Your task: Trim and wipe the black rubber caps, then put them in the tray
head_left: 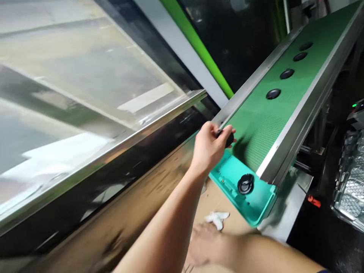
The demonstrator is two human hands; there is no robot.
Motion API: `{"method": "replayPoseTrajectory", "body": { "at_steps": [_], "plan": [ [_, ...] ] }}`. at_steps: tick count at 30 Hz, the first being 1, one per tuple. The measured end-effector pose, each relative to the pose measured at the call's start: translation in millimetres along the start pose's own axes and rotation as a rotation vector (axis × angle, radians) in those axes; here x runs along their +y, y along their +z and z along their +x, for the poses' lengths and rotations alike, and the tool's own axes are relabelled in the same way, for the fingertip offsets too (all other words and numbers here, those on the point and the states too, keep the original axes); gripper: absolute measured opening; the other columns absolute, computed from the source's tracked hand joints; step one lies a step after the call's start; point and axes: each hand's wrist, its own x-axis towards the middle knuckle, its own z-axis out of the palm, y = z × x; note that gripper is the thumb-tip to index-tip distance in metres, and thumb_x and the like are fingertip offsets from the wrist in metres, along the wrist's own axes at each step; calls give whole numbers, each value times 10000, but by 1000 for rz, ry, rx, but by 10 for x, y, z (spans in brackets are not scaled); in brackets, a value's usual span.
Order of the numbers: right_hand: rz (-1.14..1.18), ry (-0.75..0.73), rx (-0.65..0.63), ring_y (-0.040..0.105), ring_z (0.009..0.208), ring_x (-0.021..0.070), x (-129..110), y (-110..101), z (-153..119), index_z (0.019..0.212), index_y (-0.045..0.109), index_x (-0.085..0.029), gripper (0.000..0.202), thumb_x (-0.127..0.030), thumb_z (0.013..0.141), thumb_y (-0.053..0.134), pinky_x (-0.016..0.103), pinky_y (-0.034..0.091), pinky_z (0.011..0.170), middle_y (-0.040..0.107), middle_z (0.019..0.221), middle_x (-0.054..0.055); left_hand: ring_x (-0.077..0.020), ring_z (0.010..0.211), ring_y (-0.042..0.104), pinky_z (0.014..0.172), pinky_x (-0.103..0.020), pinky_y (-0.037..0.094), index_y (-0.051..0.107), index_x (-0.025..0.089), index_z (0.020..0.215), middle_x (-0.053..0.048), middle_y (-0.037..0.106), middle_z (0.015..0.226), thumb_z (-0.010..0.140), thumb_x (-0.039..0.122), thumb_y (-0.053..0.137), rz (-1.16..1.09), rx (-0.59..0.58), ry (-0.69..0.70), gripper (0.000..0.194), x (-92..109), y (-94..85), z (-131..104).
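Note:
My left hand [210, 146] is closed around a black round part [229, 140] at the near left edge of the green conveyor belt [261, 129]. Below the belt's end is a turquoise tray [256, 206] with another black round part [245, 184] in it. My right hand [204, 242] is low in the picture, blurred and partly behind my left forearm, so its fingers cannot be made out. A white cloth-like piece [217, 219] lies just above it on the tan surface.
Several black round parts, one of them near the middle [273, 94], lie in a row along the belt. A metal rail [307, 102] edges the belt. To the left is a framed window-like panel [85, 76]; at the far right stands a clear-looking container [351, 178].

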Motion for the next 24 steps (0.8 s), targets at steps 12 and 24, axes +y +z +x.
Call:
{"method": "replayPoseTrajectory", "body": {
  "at_steps": [12, 24],
  "plan": [
    [71, 251, 266, 586, 1162, 279, 21, -306, -280, 1279, 661, -198, 369, -430, 1004, 578, 431, 474, 1050, 656, 1259, 143, -160, 676, 691, 560, -251, 514, 670, 124, 960, -88, 710, 831, 1088, 517, 232, -1068, 789, -688, 602, -2003, -1341, -3012],
    [-65, -77, 192, 540, 1145, 297, -554, -98, -371, 1347, 664, -170, 395, -338, 1035, 489, 471, 477, 1027, 609, 1355, 179, -267, 1201, 689, 1122, -452, 502, 722, 111, 1084, -164, 758, 1175, 1074, 370, 346, -1555, 589, -678, 457, -2128, -1243, -3063]
  ]
}}
